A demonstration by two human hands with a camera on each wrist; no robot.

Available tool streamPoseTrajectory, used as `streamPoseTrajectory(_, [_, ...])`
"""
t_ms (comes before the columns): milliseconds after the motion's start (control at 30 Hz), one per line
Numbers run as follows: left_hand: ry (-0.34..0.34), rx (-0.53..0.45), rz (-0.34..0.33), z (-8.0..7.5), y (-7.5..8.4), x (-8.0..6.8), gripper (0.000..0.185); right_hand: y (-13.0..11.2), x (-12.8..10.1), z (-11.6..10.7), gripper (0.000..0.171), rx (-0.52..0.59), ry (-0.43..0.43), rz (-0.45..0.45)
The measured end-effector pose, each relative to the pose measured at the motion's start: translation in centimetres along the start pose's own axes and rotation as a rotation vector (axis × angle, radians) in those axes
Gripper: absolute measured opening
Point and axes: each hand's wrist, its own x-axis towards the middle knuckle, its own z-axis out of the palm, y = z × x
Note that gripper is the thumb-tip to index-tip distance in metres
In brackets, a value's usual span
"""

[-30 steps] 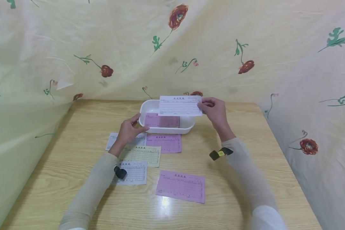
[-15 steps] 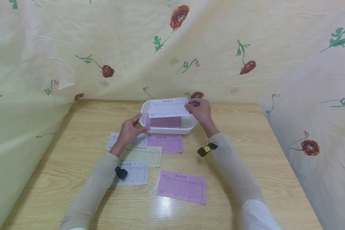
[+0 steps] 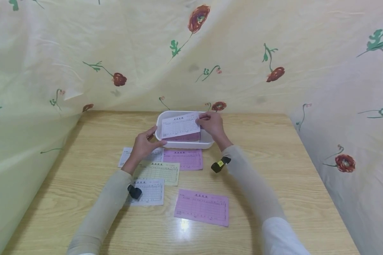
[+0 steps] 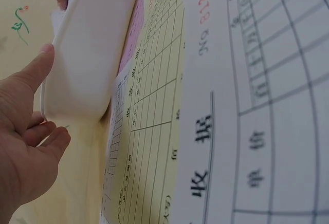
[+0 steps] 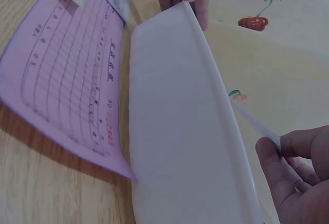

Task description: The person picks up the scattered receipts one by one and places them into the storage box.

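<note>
My left hand (image 3: 143, 143) grips the white tray (image 3: 188, 145) at one end; my right hand (image 3: 213, 124) pinches a white slip (image 3: 178, 126) over it. A pink slip (image 3: 191, 137) lies inside; five loose slips (image 3: 201, 207) nearer me seem left.

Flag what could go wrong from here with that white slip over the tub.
The right hand pinches the white slip at one end and holds it tilted, so it might land crooked on the pink slip inside.
The left hand holds the tub at one end; a push could slide it onto the pink slip in front, which lies close by.
</note>
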Motion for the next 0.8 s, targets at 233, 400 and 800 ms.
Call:
streamPoseTrajectory(233, [0.0, 0.0, 0.018, 0.0, 0.3, 0.0, 0.093, 0.0, 0.3, 0.5, 0.027, -0.085, -0.028, -0.017])
streamPoseTrajectory(400, [0.006, 0.004, 0.018, 0.0, 0.4, -0.1, 0.092, -0.1, 0.4, 0.6, 0.026, -0.156, -0.038, -0.047])
streamPoseTrajectory(800, [0.008, 0.009, 0.009, 0.0, 0.2, -0.3, 0.092, -0.2, 0.1, -0.4, 0.029, -0.066, -0.082, -0.04])
